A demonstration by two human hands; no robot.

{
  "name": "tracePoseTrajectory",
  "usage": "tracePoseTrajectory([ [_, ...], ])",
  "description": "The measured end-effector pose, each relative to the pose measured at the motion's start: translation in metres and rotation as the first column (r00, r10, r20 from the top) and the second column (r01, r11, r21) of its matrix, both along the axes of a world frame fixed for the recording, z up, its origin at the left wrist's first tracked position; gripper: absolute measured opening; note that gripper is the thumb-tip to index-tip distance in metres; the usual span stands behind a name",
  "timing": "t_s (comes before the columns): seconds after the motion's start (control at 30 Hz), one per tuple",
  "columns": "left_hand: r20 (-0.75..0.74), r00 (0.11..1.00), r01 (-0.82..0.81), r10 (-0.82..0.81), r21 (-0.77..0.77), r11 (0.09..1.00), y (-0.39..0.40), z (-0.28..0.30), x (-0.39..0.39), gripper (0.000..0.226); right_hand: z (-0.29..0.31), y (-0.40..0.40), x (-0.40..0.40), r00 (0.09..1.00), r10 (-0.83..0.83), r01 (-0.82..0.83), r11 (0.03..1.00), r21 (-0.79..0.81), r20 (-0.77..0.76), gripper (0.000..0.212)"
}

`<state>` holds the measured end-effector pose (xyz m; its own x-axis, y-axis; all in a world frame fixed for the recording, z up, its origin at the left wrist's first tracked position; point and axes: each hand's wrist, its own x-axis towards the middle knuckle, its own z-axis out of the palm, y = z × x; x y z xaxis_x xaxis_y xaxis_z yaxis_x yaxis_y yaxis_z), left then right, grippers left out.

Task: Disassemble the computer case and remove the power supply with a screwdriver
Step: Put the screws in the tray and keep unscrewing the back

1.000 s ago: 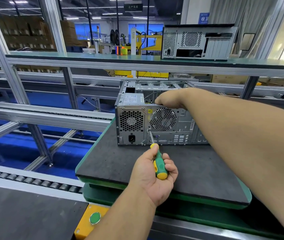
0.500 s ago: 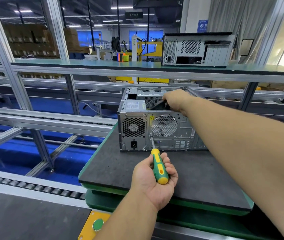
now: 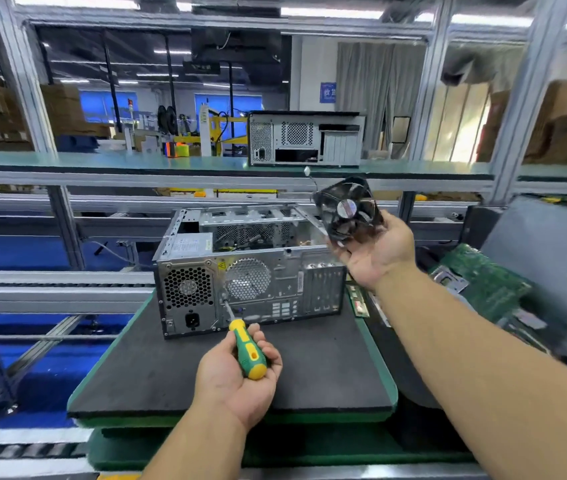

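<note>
Factory racking is standing behind a black mat bearing the opened case. Right hand is gripping a freed fan beside it; left hand is clasping the screwdriver before the rear panel. Power supply is sitting in the case's left corner; its screws likely come next, once the fan is set aside

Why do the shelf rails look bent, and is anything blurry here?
Head view: the wide-angle lens bows the shelf rails and posts; motion blur smears the circuit board and right edge; the computer case and screwdriver stay fairly sharp.
</note>
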<state>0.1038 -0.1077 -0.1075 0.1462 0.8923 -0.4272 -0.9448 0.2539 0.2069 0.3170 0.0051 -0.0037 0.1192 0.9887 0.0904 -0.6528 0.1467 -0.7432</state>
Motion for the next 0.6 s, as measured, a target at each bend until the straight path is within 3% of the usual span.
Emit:
tracePoseTrajectory([
  [0.13, -0.051, 0.998, -0.02, 0.022, 0.04, 0.999, 0.001, -0.008, 0.0, 0.034, -0.033, -0.029, 0.069, 0.99, -0.126, 0.122, 0.991, -0.054, -0.059, 0.048],
  [0.37, -0.136, 0.989, -0.045, 0.06, 0.11, 0.993, 0.007, -0.019, 0.002, 0.03, -0.091, -0.091, 0.169, 0.947, -0.311, 0.319, 0.939, -0.133, 0.077, 0.047],
  [0.6, -0.202, 0.977, -0.039, 0.066, 0.135, 0.99, 0.015, -0.026, 0.009, 0.029, -0.124, -0.124, 0.194, 0.898, -0.373, 0.42, 0.883, -0.209, 0.232, 0.044],
])
